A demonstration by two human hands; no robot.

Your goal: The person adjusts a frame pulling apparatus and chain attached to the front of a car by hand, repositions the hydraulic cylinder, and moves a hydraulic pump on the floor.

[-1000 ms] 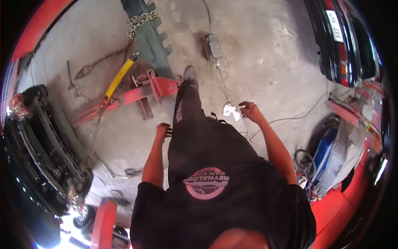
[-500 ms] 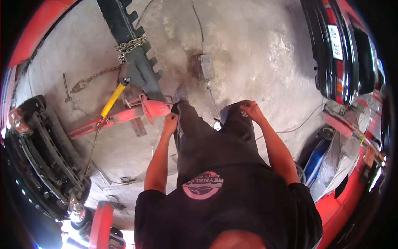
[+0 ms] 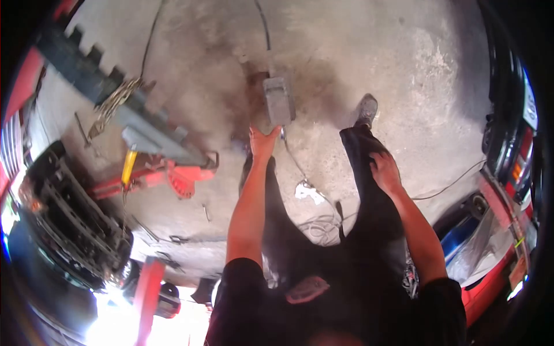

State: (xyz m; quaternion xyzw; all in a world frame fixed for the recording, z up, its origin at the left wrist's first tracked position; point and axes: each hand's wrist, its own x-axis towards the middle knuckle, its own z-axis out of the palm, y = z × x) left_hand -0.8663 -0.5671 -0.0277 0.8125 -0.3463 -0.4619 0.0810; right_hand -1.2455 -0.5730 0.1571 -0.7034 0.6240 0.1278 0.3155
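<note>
My left hand point(image 3: 264, 142) reaches down and forward, thumb and fingers apart, with nothing visible in it. Just beyond its fingertips is a grey pedal-like box point(image 3: 279, 101) on the floor; whether they touch I cannot tell. A dark hose point(image 3: 263, 26) joins the box at its far end, and a thinner line point(image 3: 295, 157) runs back from its near end. My right hand point(image 3: 385, 171) rests on my right trouser leg point(image 3: 362, 151) near the knee, its fingers laid over the dark cloth.
A toothed steel beam point(image 3: 109, 81) wrapped in chain point(image 3: 118, 97) stands at left with a yellow cylinder point(image 3: 128, 167) and red base point(image 3: 183, 177). A stripped car front point(image 3: 75, 219) lies left. A coiled line point(image 3: 320, 229) lies between my legs. A black car point(image 3: 508, 115) is at right.
My left hand has left my trouser leg and stretched forward to the box. My right hand has loosened on the trouser cloth. My legs are farther apart and the view has shifted.
</note>
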